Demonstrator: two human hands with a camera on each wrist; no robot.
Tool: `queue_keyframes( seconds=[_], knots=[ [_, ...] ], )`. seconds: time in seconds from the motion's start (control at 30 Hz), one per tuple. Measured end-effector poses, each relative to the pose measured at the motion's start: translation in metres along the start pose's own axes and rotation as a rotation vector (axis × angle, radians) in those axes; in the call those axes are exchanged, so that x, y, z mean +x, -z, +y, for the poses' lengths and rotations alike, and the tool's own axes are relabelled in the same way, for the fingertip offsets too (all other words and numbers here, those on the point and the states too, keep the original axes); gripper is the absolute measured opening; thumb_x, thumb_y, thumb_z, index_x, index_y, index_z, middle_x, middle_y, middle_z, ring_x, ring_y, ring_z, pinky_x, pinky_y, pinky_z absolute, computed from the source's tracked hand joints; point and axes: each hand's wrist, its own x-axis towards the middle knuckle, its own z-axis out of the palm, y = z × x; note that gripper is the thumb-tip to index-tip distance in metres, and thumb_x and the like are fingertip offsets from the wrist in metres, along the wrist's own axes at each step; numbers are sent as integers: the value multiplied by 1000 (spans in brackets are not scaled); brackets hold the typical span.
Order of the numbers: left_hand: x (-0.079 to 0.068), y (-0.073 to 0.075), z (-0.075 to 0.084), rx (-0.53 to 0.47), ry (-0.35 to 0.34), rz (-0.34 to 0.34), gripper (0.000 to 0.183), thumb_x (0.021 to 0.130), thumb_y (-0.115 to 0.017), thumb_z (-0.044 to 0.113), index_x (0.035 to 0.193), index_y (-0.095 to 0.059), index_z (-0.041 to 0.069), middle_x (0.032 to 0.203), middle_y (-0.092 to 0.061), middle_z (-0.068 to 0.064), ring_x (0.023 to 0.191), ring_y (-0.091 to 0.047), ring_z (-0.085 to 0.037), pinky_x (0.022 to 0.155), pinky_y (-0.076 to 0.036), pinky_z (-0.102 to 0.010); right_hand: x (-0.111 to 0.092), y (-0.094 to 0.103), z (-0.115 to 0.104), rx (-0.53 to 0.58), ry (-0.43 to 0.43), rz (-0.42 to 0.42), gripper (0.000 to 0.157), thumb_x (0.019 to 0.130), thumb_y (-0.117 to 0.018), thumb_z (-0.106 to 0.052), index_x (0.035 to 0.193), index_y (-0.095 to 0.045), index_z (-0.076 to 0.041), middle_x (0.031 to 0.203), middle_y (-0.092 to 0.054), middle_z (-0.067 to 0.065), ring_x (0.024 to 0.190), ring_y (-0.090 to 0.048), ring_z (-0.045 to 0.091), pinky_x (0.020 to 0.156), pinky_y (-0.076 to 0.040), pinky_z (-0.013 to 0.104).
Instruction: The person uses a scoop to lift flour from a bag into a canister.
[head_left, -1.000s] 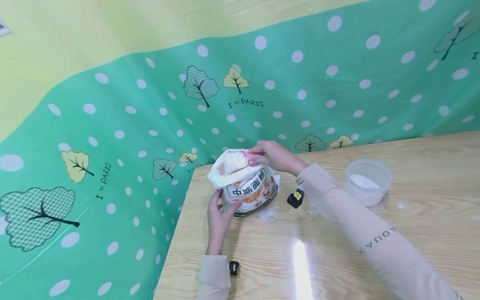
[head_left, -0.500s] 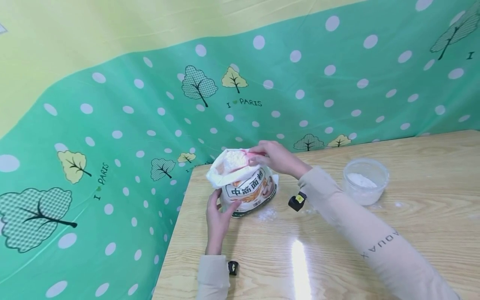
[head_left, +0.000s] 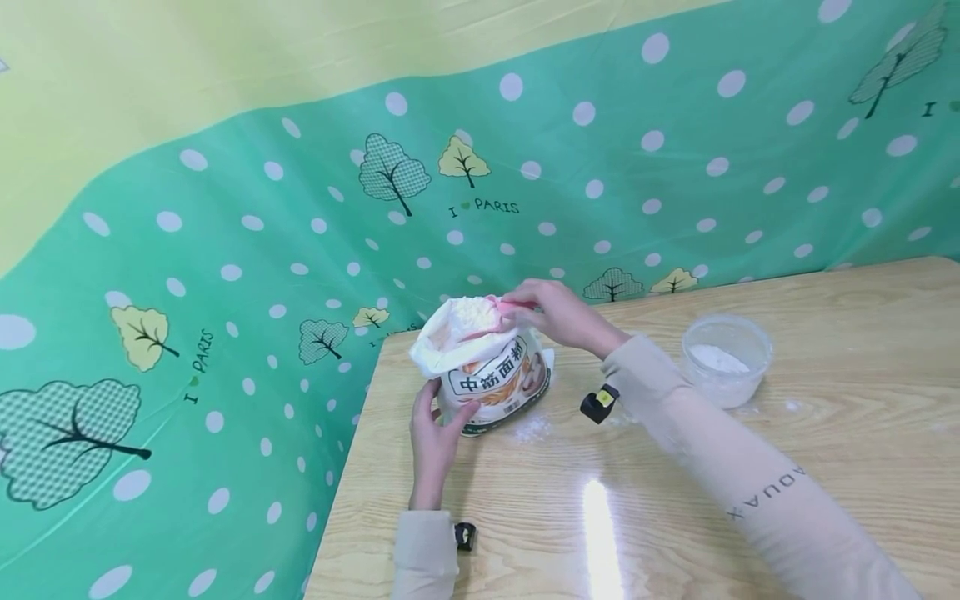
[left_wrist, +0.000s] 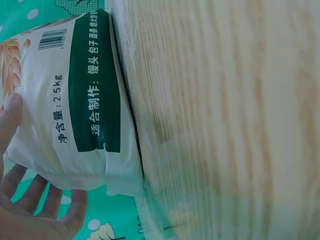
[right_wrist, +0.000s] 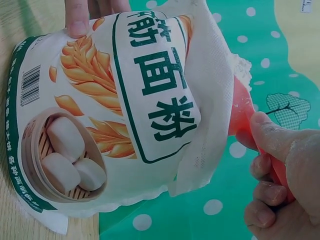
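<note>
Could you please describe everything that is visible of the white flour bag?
The flour bag is white, of woven-looking plastic, printed with dark green characters, orange wheat ears, buns in a steamer, a barcode and a green bottom band. It stands on the wooden table, open, its rim folded outward, white flour inside. The left hand's grip holds its side, thumb in front; a red scoop reaches into its mouth.

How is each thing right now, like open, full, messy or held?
White printed flour bag: open at the top.
Red plastic scoop: held, loaded with white powder.
Clear round plastic tub: open, partly filled.
Pale wooden table: dusted with powder in spots.
Left hand: grips the bag.
Right hand: grips the scoop's handle.
</note>
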Motion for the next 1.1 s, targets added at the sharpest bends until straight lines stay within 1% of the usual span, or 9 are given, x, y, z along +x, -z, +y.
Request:
queue_keyframes(
  seconds=[0.07,0.17,0.3,0.5,0.67,0.8,0.9,1.0,1.1],
  knots=[
    [0,0,1,-2,8,-2,77,77,-84,38,142,-50,16,144,-51,-7,134,-46,-26,105,-46,-48,-1,1,0,-3,0,6,34,98,-62,-23,128,-65,-6,111,-67,8,102,-61,22,94,-53,39],
    [0,0,2,-4,8,-2,77,77,-84,38,142,-50,16,144,-52,-6,134,-46,-25,106,-45,-47,-2,3,0,-18,-8,10,34,99,-61,-23,128,-65,-6,103,-66,7,93,-58,21,87,-53,37],
    [0,0,1,-4,-8,1,75,77,-85,35,141,-51,15,142,-52,-7,133,-46,-26,104,-46,-48,-2,5,-1,-31,-22,13,33,99,-61,-23,127,-66,-7,96,-65,6,89,-53,21,83,-49,36],
    [0,0,0,-5,-22,0,74,78,-84,35,141,-52,14,142,-52,-9,133,-46,-27,104,-46,-50,-4,10,-1,-33,-37,20,36,98,-62,-25,128,-65,-6,95,-66,6,90,-49,23,83,-45,37],
    [0,0,0,-10,-11,0,75,78,-85,35,141,-51,15,143,-52,-8,133,-46,-26,104,-46,-48,-6,12,0,-15,-50,29,37,98,-62,-25,130,-64,-6,95,-64,8,91,-51,23,82,-48,37],
    [0,1,1,-1,12,-5,75,78,-84,36,142,-51,17,143,-52,-6,134,-46,-24,106,-45,-46,-8,14,3,14,-68,38,37,98,-63,-23,130,-64,-6,102,-65,9,95,-54,23,84,-52,37],
    [0,0,1,8,30,-9,75,79,-84,37,143,-50,18,143,-51,-4,134,-45,-23,107,-44,-45,-11,16,4,28,-70,50,36,98,-62,-22,130,-64,-6,102,-65,9,91,-55,22,80,-52,35],
    [1,0,1,9,35,-12,75,79,-84,37,143,-50,18,143,-51,-4,134,-45,-23,107,-44,-45,-14,18,5,39,-58,59,35,99,-62,-21,130,-64,-5,94,-63,7,83,-52,21,73,-51,33],
    [1,0,0,8,32,-12,75,79,-84,36,143,-50,19,143,-51,-4,134,-45,-23,107,-44,-45,-17,20,5,53,-53,59,35,99,-61,-20,130,-64,-4,92,-61,10,82,-51,24,72,-51,35]
  ],
)
